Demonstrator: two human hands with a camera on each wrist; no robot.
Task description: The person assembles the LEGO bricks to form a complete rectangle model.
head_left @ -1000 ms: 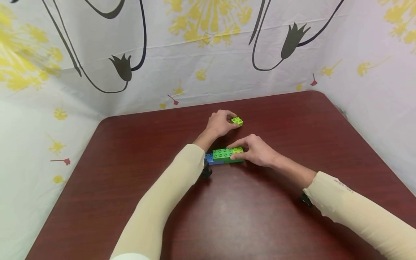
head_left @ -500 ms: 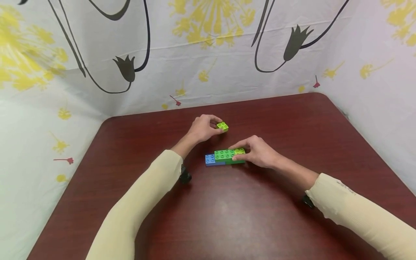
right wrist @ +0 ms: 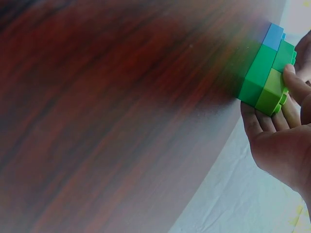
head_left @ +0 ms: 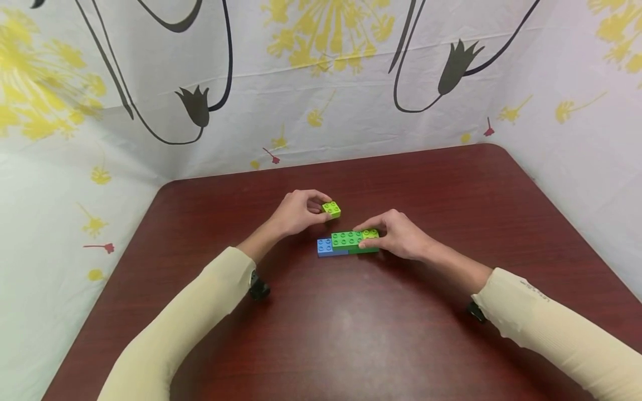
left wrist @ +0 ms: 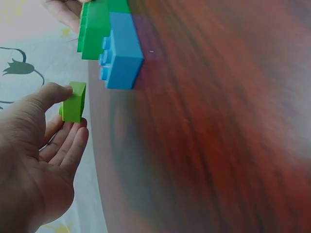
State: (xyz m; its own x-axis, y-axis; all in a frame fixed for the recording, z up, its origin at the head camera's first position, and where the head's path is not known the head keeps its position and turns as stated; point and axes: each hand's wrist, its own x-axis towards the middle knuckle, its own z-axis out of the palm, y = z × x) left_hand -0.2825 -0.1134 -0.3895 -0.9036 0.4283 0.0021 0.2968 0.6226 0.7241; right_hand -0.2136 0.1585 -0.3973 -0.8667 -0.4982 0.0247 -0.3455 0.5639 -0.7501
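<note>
The left hand (head_left: 296,214) pinched a small lime-green brick (head_left: 331,209) between thumb and fingertips, studs up, holding it clear of the table (head_left: 351,334) just beyond the blue end of the brick assembly (head_left: 346,243). In the left wrist view the thumb sat on one face and the fingers curled under the other, a light grip that left the underside free. The right hand (head_left: 401,235) pinched the assembly at its lime-green end, thumb on the near side and fingers over the far side, seemingly to steady it flat against the tabletop near the middle of the table. The blue brick (left wrist: 121,51) at the other end lay uncovered, its studs exposed.
</note>
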